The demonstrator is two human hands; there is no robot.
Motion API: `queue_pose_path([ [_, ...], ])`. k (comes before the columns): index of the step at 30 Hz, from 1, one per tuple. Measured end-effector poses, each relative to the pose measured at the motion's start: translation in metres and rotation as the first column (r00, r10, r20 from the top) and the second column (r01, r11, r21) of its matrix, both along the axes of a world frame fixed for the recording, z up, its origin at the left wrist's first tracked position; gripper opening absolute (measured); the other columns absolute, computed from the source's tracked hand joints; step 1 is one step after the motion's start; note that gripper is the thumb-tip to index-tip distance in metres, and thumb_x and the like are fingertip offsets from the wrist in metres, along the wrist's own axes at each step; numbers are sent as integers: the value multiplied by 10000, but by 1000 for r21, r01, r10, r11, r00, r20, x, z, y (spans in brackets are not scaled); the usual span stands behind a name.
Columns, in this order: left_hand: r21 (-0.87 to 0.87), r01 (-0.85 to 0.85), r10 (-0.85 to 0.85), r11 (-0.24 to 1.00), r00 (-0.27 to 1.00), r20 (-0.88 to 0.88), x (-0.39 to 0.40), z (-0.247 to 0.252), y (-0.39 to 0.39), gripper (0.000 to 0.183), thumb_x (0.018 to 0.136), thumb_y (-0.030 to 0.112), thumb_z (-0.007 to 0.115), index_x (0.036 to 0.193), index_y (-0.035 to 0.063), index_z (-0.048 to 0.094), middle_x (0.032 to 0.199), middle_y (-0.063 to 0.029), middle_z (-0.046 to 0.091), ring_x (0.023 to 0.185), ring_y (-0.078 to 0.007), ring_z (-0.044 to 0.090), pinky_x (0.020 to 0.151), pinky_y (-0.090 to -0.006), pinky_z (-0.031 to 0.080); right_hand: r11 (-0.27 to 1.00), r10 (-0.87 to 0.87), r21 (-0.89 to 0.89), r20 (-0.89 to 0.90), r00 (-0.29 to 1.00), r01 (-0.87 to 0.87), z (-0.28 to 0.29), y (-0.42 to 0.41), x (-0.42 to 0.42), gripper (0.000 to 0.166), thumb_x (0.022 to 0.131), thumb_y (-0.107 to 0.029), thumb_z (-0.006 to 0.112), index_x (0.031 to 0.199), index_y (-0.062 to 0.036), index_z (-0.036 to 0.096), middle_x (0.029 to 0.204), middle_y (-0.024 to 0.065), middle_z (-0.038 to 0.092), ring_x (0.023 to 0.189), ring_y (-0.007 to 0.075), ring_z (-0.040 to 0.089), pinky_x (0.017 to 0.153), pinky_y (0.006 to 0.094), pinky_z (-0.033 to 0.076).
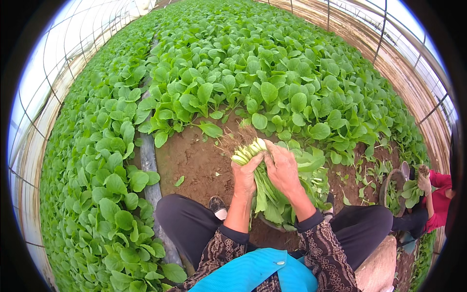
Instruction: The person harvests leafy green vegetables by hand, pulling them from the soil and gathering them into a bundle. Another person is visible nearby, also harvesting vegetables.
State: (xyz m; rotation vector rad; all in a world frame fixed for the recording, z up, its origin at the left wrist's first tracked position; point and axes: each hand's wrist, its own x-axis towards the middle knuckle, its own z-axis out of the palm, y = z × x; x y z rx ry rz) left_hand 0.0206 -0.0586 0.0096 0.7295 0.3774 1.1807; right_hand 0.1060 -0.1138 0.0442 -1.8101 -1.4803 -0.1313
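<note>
Both of my hands hold one bunch of leafy green seedlings point(261, 184) above the soil between my knees. My left hand point(247, 171) wraps the stems from the left, just under their pale bases. From the right my right hand point(282, 166) closes on the same bunch, its fingers at the white stem ends. Brown, thread-like roots point(240, 138) stick out at the far end, and the leaves hang back towards me. More cut or pulled greens point(313, 173) are heaped beneath and to the right, over a container whose rim point(273, 225) shows only in part.
Dense rows of leafy green plants point(262, 69) grow ahead and at the left. A grey hose or plastic strip point(149, 175) runs along bare soil point(193, 160). At the right, a person in a red top point(441, 200) holds plants beside a basket point(385, 189).
</note>
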Motion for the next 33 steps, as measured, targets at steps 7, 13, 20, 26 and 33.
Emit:
queue_pose_path([
  [7, -116, -107, 106, 988, 994, -17, 13, 3, -14, 254, 778, -30, 606, 1030, -5, 587, 959, -53, 624, 857, -135, 594, 802, -275, 466, 974, 58, -201, -234, 971, -106, -15, 6, 6, 374, 860, -166, 452, 1220, -63, 453, 1206, 146, 461, 1101, 328, 466, 894, 470, 354],
  [13, 194, 130, -115, 972, 990, -87, -5, 50, -28, 390, 756, -9, 630, 1130, -13, 517, 1088, -58, 564, 961, -136, 551, 844, -281, 440, 993, 115, 23, -125, 985, -113, 34, -7, 7, 329, 901, -130, 426, 1214, -39, 470, 1206, 204, 453, 1023, 377, 518, 855, 413, 433],
  [20, 554, 205, -103, 807, 972, -210, -4, 85, -30, 513, 729, 10, 666, 1197, -9, 458, 1172, -94, 527, 1039, -182, 516, 906, -322, 414, 946, 159, 319, -301, 940, -58, 57, -32, 1, 410, 846, 17, 437, 1253, -30, 446, 1273, 199, 408, 1129, 319, 479, 889, 362, 429],
  [26, 251, 18, 3, 968, 997, -83, 20, 82, -31, 338, 740, -26, 618, 1070, -26, 548, 1023, -72, 597, 926, -154, 568, 839, -294, 446, 949, 269, 257, -353, 896, -184, 49, -14, 14, 454, 857, 5, 402, 1309, -33, 384, 1301, 188, 391, 1166, 299, 446, 953, 348, 374],
  [33, -26, 221, -215, 975, 966, 145, 12, 35, 22, 268, 714, -17, 575, 982, -13, 580, 863, -74, 628, 760, -165, 602, 706, -278, 487, 884, 233, -135, -702, 673, -448, 54, -1, 42, 570, 851, -42, 498, 1377, -105, 287, 1293, 133, 426, 1079, 212, 494, 916, 336, 396],
])
